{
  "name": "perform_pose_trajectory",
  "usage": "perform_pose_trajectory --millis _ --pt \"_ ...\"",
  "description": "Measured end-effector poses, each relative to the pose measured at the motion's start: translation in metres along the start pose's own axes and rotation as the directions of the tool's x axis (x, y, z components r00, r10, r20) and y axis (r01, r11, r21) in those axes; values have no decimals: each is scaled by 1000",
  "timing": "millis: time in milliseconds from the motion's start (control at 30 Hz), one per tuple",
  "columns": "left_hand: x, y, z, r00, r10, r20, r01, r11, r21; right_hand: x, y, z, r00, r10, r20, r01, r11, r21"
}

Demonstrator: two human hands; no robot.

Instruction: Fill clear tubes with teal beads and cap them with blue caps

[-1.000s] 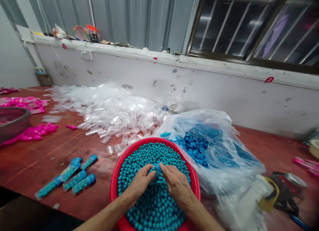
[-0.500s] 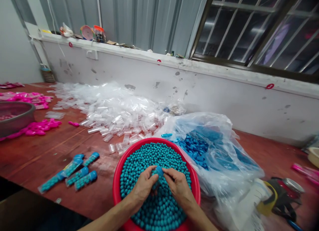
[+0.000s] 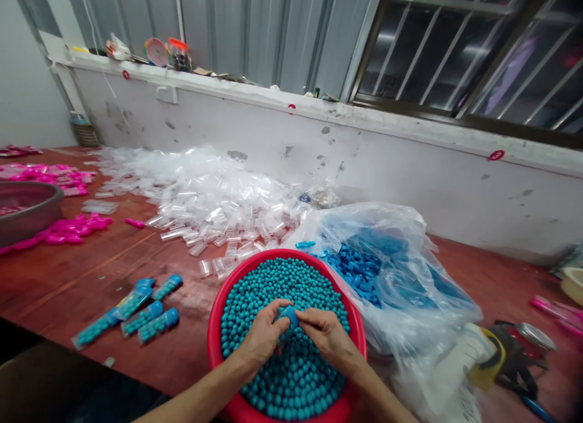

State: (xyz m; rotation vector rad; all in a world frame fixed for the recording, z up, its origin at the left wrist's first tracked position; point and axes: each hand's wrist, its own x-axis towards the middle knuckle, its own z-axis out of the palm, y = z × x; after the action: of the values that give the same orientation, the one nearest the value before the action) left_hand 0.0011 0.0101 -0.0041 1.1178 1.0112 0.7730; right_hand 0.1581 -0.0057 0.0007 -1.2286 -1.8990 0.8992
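Over a red basin (image 3: pixel 215 341) full of turquoise beads (image 3: pixel 286 283), both my hands meet at a small clear tube with a blue cap (image 3: pixel 290 315). My left hand (image 3: pixel 260 337) is wrapped round the tube, hiding most of its body. The fingertips of my right hand (image 3: pixel 330 339) are pinched at the right side of the blue cap. Left of the basin, several bead-filled tubes with blue caps (image 3: pixel 158 326) lie on the red table (image 3: pixel 191 332).
Behind the basin spreads a heap of clear empty tubes (image 3: pixel 218 210). A plastic bag (image 3: pixel 410 277) of blue caps (image 3: pixel 359 268) lies to the right. Pink pieces (image 3: pixel 75 227) and a grey basin (image 3: pixel 43 213) are at far left. A lidded jar (image 3: pixel 532 344) stands at right.
The view has shifted slightly. Both hands stay together at the capped tube, with the blue cap turned a little between them.
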Motion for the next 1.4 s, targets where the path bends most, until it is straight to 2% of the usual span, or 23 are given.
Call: perform_pose_trajectory --millis 100,200,300,367,433,500,567,667,767,867,1000,1067,1200,1300,1400 --pt "0 0 -2 999 -14 46 16 999 -46 0 -1 -3 1000 4 30 -6 998 57" --pt "0 0 -2 998 21 59 -17 998 -56 1 1 -7 986 166 3 -159 938 307" --pt "-1 0 -1 996 41 73 -38 998 -41 5 2 -5 934 345 -96 -245 812 530" --pt "-2 0 1 994 50 92 -50 999 -1 8 0 -1 898 404 -172 -248 789 562" --pt "-3 -1 2 993 80 85 -84 995 53 10 -3 3 894 387 -227 -237 838 492" --pt "-4 -3 3 990 133 45 -137 986 95 8 -6 6 931 279 -234 -195 924 328" --pt "-3 -4 3 979 202 -8 -200 973 119 4 -11 8 969 163 -184 -141 982 126" --pt "0 -6 2 962 271 -29 -267 959 98 -4 -17 10 993 99 -71 -108 986 -124" --pt "2 -6 2 965 262 14 -263 965 27 -6 -23 12 986 161 40 -144 948 -285" --pt "1 -2 2 978 204 42 -204 979 -8 -5 -27 19 979 195 52 -166 926 -338" --pt "-3 1 3 993 111 27 -110 994 -13 -4 -28 34 988 123 -95 -150 907 -393" --pt "-3 1 3 996 88 18 -88 996 3 -5 -27 40 988 91 -126 -136 902 -410" --pt "-2 -5 3 987 161 -3 -160 982 98 -6 -26 44 988 69 -139 -118 915 -387" --pt "0 -7 3 964 263 -19 -254 946 200 -5 -24 44 989 70 -130 -115 916 -384" --pt "2 -6 3 949 315 -29 -296 916 270 -3 -22 43 991 84 -103 -119 903 -412"
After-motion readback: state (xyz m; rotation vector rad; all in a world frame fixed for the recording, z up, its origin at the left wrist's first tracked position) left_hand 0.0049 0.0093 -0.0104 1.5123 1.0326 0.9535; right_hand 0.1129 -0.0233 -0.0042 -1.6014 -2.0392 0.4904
